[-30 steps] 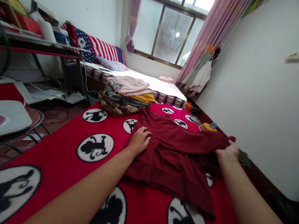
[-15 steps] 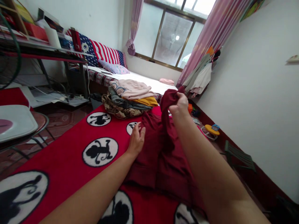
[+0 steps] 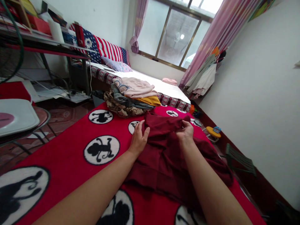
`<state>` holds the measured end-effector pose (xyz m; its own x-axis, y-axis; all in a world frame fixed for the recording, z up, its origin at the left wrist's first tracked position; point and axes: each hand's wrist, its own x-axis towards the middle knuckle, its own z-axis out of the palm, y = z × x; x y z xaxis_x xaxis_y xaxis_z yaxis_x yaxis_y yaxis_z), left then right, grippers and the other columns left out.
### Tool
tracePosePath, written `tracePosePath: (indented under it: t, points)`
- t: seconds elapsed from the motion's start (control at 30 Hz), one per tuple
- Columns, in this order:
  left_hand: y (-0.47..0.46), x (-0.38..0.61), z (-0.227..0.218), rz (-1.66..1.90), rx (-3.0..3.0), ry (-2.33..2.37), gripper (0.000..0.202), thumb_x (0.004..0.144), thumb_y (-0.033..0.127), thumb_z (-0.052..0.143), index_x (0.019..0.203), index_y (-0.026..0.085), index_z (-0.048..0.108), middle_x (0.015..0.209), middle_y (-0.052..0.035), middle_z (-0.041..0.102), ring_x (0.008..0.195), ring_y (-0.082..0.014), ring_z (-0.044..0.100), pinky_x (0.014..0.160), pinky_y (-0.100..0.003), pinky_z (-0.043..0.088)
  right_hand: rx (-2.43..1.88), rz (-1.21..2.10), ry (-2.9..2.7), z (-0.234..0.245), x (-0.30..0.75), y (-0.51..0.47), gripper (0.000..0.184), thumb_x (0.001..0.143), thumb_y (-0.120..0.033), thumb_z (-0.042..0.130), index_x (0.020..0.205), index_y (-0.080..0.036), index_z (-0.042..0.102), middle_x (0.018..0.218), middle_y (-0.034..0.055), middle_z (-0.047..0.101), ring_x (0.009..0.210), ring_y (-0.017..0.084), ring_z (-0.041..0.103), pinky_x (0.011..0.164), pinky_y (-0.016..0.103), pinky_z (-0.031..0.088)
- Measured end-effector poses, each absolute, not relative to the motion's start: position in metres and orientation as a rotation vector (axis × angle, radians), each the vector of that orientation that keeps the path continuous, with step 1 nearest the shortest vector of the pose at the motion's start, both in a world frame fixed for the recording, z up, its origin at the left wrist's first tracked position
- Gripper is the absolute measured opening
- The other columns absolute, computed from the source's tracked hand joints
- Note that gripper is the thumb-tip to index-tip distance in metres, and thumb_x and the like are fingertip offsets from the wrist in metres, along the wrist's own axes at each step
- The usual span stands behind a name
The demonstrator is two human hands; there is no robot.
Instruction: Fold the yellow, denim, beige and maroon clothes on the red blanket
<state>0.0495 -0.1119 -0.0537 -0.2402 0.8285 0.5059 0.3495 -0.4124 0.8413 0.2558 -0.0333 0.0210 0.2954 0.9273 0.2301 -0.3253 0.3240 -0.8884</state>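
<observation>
A dark red garment point(image 3: 161, 159) lies spread and partly folded on a red blanket point(image 3: 67, 150) with black-and-white monkey circles. My right hand point(image 3: 186, 131) pinches the garment's upper right edge between thumb and fingers. At the garment's left edge rests my left hand point(image 3: 140, 136), fingers stretched out and thumb apart, holding nothing. Just beyond the garment sits a pile of clothes point(image 3: 134, 95), with a pale pink top uppermost and yellow, grey and camouflage pieces below.
Behind the pile stands a bed point(image 3: 150, 79) with a white sheet. A cluttered desk point(image 3: 47, 47) and a white-seated chair point(image 3: 18, 115) are at the left. On the right are a yellow stool point(image 3: 213, 132), a dark folding stool point(image 3: 240, 159) and hanging clothes point(image 3: 203, 78).
My right hand has come down with the lifted part of the garment, which now lies flatter, with a section spread to the right. My left hand has barely moved.
</observation>
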Motion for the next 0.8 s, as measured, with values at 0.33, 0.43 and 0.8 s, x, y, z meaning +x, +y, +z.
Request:
tracePosePath:
  t: [0.33, 0.43, 0.8]
  points:
    - [-0.118, 0.058, -0.056, 1.377, 2.072, 1.460, 0.041, 0.074, 0.025, 0.068, 0.115, 0.020, 0.064, 0.137, -0.0104, 0.045, 0.127, -0.0264, 0.044, 0.110, -0.039, 0.036, -1.150, 0.882, -0.698, -0.006, 0.314, -0.080, 0.013, 0.058, -0.018, 0.056, 0.068, -0.020, 0.048, 0.058, -0.0049, 0.059, 0.054, 0.013, 0.060, 0.055, 0.026, 0.054]
    - [-0.118, 0.056, -0.058, 1.288, 2.139, 1.471, 0.029, 0.073, 0.016, 0.066, 0.102, 0.021, 0.070, 0.119, -0.0074, 0.057, 0.113, -0.0235, 0.053, 0.102, -0.037, 0.042, -1.320, 0.817, -0.762, -0.009, 0.309, -0.078, 0.023, 0.056, -0.018, 0.062, 0.077, -0.019, 0.054, 0.067, -0.0018, 0.061, 0.061, 0.017, 0.061, 0.057, 0.030, 0.053]
    - [-0.123, 0.057, -0.050, 1.262, 2.147, 1.556, 0.014, 0.069, 0.009, 0.057, 0.075, 0.019, 0.064, 0.083, -0.0037, 0.058, 0.086, -0.0197, 0.053, 0.083, -0.032, 0.045, -1.751, -0.080, -1.805, 0.011, 0.265, -0.040, 0.033, 0.081, -0.017, 0.047, 0.113, -0.015, 0.058, 0.109, 0.0109, 0.062, 0.092, 0.019, 0.062, 0.088, 0.030, 0.047]
